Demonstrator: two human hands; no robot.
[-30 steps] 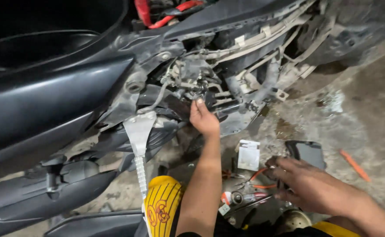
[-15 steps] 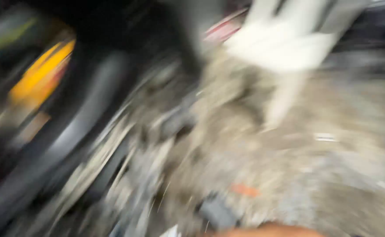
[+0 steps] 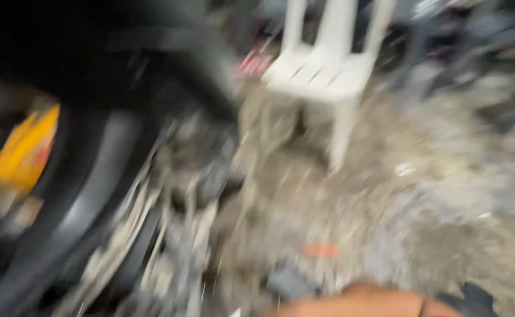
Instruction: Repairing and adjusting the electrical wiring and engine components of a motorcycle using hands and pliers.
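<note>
Frame heavily motion-blurred. View has swung off scooter engine bay vs 1 s ago; now shows dirty floor, white plastic chair at top, dark scooter bodywork on left w/ yellow patch. Only bare forearm at bottom edge; which arm, can't tell. Hands out of view, so grip state unknown. Orange bit on floor near forearm. Engine parts not identifiable now.

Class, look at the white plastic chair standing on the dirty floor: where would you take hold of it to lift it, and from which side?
Judging through heavy blur: grip the white plastic chair by its seat's front edge, coming from the near side. It seems upright, with that edge facing the camera; its back is cut off.
</note>
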